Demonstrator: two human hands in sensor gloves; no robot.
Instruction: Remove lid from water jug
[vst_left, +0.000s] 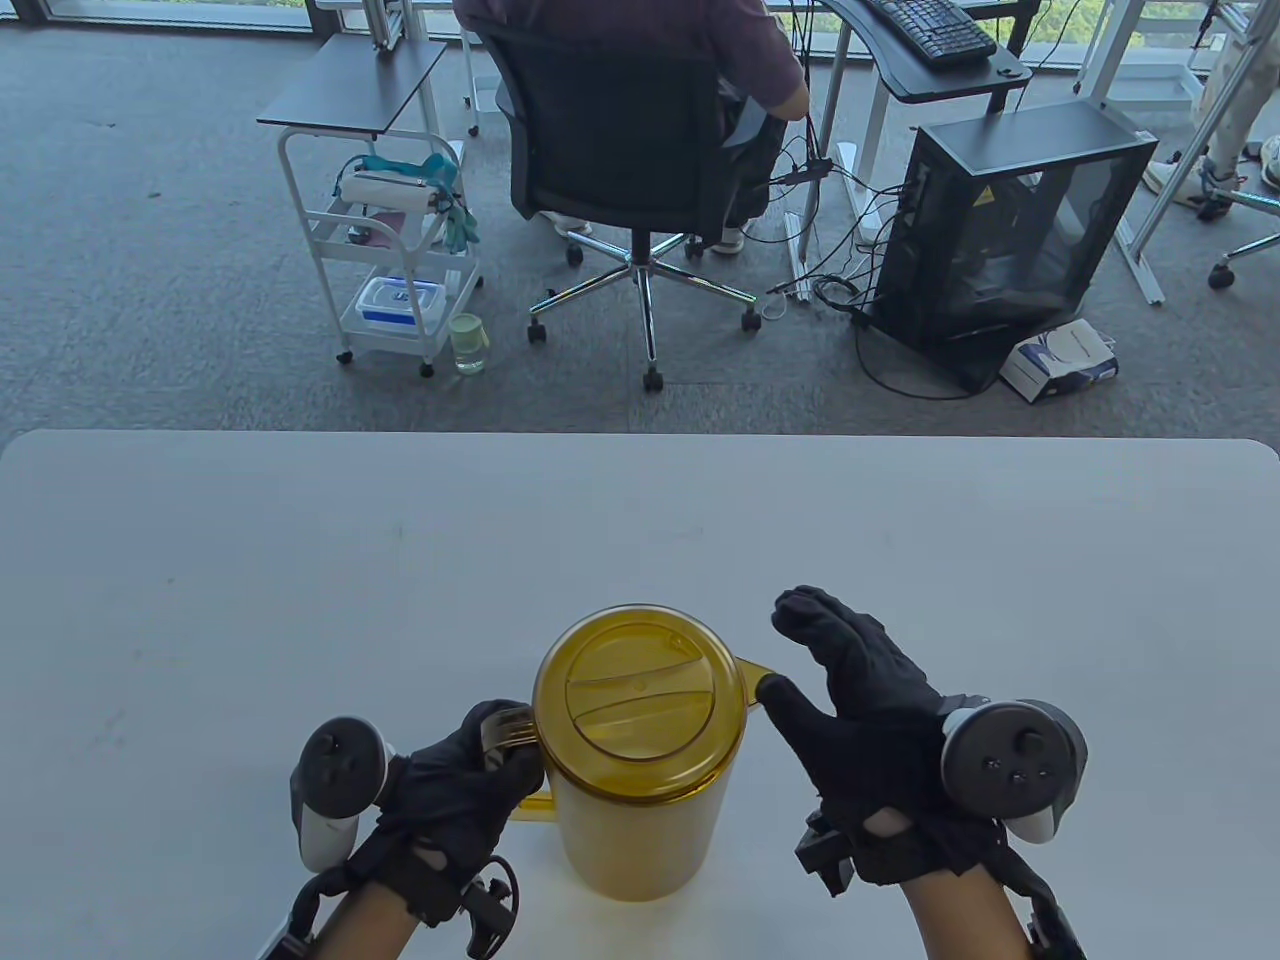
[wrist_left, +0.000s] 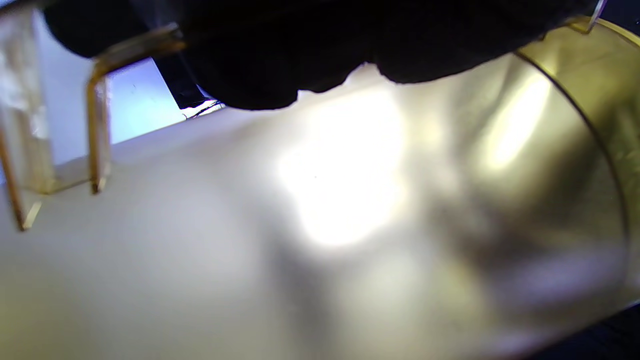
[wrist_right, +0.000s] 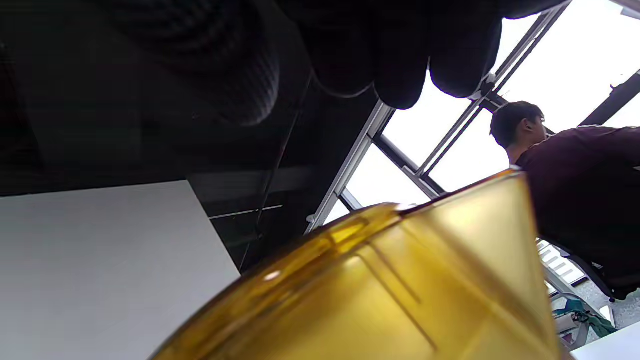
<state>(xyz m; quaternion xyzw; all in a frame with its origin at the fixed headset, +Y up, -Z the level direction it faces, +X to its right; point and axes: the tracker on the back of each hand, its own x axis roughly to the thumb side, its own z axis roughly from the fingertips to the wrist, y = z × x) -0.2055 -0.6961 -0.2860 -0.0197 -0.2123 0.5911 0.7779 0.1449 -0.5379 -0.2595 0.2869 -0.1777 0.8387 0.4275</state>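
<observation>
A yellow translucent water jug stands upright near the table's front edge, with its round yellow lid seated on top. My left hand grips the jug's handle on its left side. My right hand hovers open just right of the lid, fingers straight, the thumb close to the jug's spout. In the left wrist view the jug wall fills the frame, with the handle at the left. The right wrist view looks up past the jug's rim and spout under my gloved fingers.
The white table stretches wide around the jug. Beyond its far edge a person sits in an office chair, with a white trolley to the left and a black computer case to the right.
</observation>
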